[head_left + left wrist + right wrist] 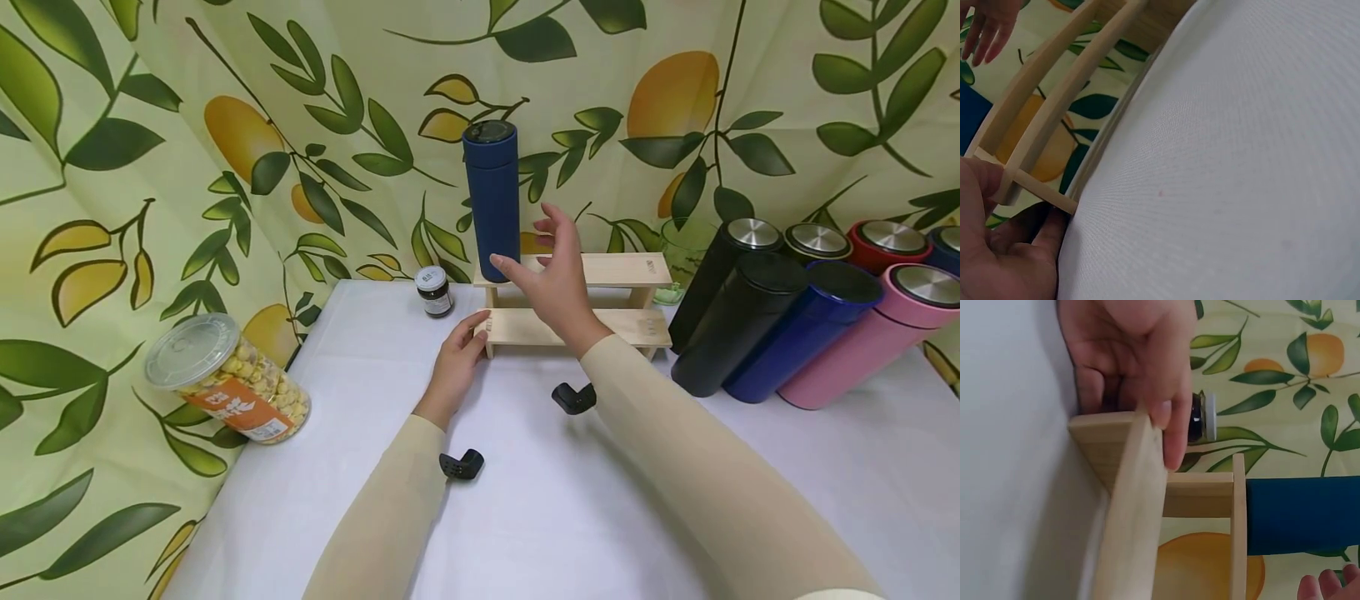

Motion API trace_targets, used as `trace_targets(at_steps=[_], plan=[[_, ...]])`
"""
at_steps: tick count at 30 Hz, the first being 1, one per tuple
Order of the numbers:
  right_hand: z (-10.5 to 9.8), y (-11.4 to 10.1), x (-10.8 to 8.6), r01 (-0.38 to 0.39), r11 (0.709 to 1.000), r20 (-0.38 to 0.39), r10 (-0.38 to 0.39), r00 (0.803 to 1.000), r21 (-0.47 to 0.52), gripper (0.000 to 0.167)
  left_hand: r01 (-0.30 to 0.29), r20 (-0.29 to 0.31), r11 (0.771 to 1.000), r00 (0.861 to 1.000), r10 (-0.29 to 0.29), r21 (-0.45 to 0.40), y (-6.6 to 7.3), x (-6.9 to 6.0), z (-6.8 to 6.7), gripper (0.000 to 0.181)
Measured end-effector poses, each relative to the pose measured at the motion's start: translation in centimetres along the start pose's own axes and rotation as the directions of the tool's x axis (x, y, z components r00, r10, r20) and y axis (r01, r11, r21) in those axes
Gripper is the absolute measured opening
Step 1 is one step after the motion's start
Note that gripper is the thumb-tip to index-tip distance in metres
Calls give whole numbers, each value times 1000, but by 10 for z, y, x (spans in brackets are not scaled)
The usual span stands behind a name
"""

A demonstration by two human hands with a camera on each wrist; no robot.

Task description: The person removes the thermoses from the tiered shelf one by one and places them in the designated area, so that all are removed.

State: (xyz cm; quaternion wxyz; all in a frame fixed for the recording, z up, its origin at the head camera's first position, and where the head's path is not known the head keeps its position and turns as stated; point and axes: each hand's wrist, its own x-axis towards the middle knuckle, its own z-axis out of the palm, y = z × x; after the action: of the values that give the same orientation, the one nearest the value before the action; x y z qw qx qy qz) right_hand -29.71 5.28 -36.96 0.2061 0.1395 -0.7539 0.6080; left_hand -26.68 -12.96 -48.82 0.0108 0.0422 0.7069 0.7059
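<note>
A two-step wooden stand (pixel 577 327) is on the white table, and my left hand (pixel 459 354) grips the left end of its lower step. The left wrist view shows that hand's thumb and fingers (pixel 1047 237) around the end of the wood. A dark blue thermos bottle (pixel 495 204) stands upright at the left end of the upper step. To its right is my right hand (pixel 558 279), fingers spread and holding nothing. In the right wrist view its fingertips (pixel 1330 584) are apart from the bottle. A small dark jar (pixel 434 292) with a white lid stands left of the stand.
Several thermos bottles, including a black one (pixel 738 325), a blue one (pixel 802 333) and a pink one (pixel 873 337), cluster at the right. A green glass (pixel 686 258) is behind them. A clear tub of yellow snacks (pixel 243 383) stands left. Leaf-patterned cloth (pixel 322 167) hangs behind.
</note>
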Motion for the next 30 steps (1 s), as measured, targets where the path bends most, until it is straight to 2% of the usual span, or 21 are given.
trace_targets(at_steps=[5,11,16,20,25,30], plan=[[11,-4,13,-20,1000,-31,20,999,8,96,-4,2,1000,1000,4,-9,-1,0,-1,42],[21,-5,21,-44,999,-54,44,998,4,94,-3,-1,1000,1000,3,17,-2,1,-1,41],[26,-6,29,-32,999,-53,31,998,-12,93,-10,-10,999,1000,10,36,-2,1,-1,41],[25,-7,34,-26,999,-53,24,998,-20,92,-16,-4,1000,1000,16,16,-2,1,-1,42],[24,-6,39,-46,999,-38,45,998,-22,93,-30,17,999,999,30,-25,-4,2,-1,43],[23,-5,44,-95,995,12,95,995,-28,85,-26,12,1000,1000,26,5,-2,2,-1,42]])
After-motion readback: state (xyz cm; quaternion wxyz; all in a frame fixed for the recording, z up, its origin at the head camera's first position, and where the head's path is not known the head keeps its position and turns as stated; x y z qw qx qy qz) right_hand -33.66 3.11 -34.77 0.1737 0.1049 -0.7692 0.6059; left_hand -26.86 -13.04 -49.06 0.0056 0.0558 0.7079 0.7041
